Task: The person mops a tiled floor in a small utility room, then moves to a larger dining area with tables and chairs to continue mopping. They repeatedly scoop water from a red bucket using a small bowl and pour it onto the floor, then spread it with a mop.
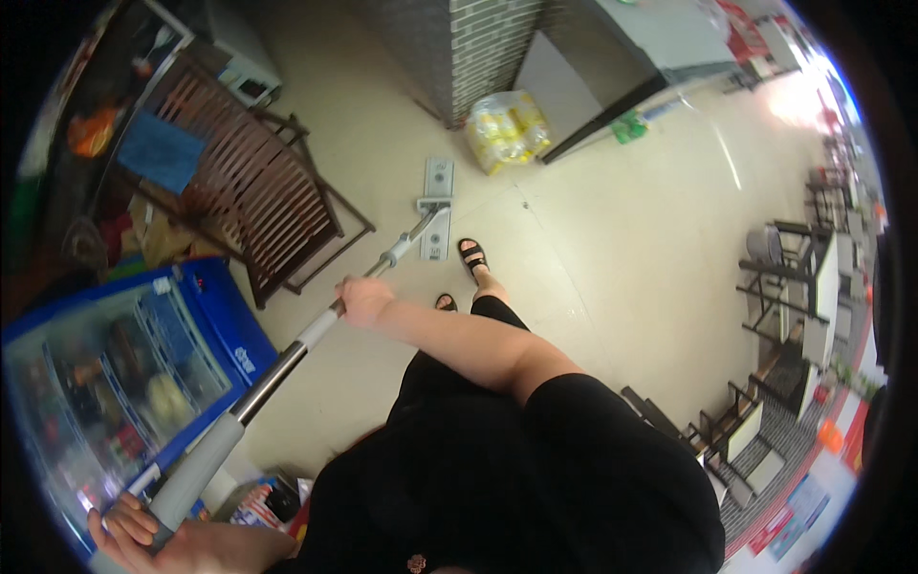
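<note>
A flat mop (437, 230) with a grey rectangular head rests on the pale tiled floor, just ahead of my sandalled feet. Its metal pole slants from the head down to the lower left. Partway along the pole, my right hand (365, 300) is closed round it. At the thick grey grip on the pole's upper end, my left hand (129, 536) has its fingers wrapped about the handle. The mop head lies between a brown slatted wooden lounge chair (239, 163) and a plastic-wrapped pack of yellow-and-clear bottles (507, 129).
A blue glass-topped freezer (225, 325) stands at the left, near the pole. A blue cloth (161, 151) lies on the lounge chair. Ahead are a brick-patterned pillar (488, 48) and a counter (598, 77). Tables and dark-framed chairs (789, 273) line the right side.
</note>
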A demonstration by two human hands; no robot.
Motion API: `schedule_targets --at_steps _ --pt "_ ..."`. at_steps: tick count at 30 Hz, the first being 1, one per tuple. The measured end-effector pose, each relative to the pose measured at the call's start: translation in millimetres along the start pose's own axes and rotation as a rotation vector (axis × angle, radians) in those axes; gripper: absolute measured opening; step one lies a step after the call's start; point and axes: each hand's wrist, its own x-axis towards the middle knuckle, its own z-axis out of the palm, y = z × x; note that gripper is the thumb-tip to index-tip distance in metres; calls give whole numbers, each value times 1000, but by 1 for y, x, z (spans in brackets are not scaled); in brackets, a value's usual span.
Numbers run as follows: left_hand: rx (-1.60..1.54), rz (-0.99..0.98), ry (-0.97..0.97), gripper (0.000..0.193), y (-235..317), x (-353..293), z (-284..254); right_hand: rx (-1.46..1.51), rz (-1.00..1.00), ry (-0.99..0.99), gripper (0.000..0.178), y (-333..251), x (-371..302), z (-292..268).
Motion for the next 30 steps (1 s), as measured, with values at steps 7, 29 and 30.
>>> schedule_targets --at_steps 7,29,30 --pt "-40 -108 52 24 -35 12 -11 32 68 23 23 10 -38 36" --pt "-154 -56 -494 19 47 -201 222 -27 385 573 11 298 -196 -144" --pt "-207 -48 -542 18 63 -218 246 -62 384 614 10 322 -205 -155"
